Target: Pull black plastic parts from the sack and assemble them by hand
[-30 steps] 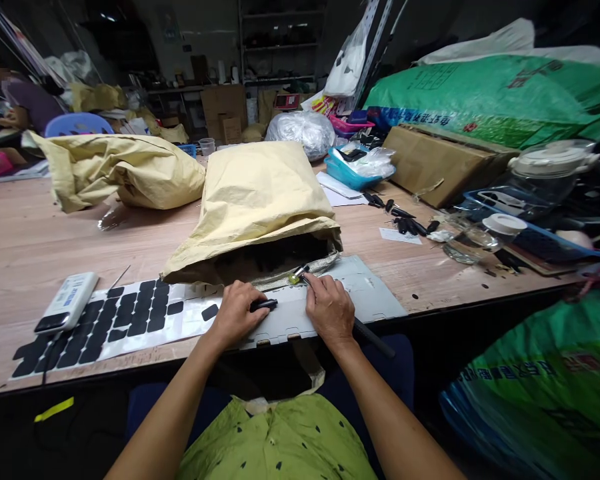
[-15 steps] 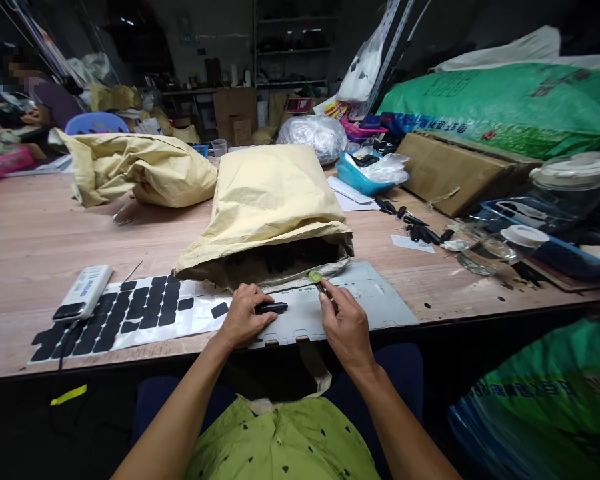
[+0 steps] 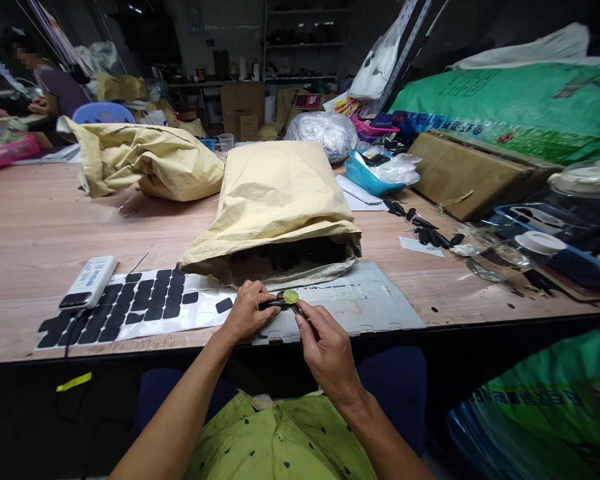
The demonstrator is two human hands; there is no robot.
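My left hand (image 3: 250, 310) is closed on a short black tube-like piece (image 3: 269, 305), held low over the grey board (image 3: 370, 300). My right hand (image 3: 327, 343) grips the dark handle of a small hammer (image 3: 291, 297) with a round yellow-green face. The hammer head is right at the black piece's outer end; whether they touch, I cannot tell. Just beyond both hands, a large cream sack (image 3: 285, 180) lies with its mouth facing me and dark contents inside. Left of my left hand is a white sheet (image 3: 200, 311) bearing rows of black rounded-square pads (image 3: 145, 298).
A white device (image 3: 89, 283) with a cable rests on the sheet's left end. Another cream sack (image 3: 165, 160) lies behind it. On the right are black pieces (image 3: 430, 237), a clear jar (image 3: 495, 257), a blue basket (image 3: 380, 172) and a cardboard box (image 3: 480, 170). A person (image 3: 55, 83) sits far left.
My right hand has moved left, bringing the hammer head from beside the sack's mouth to the black piece. My left hand still holds that piece. The view has shifted slightly.
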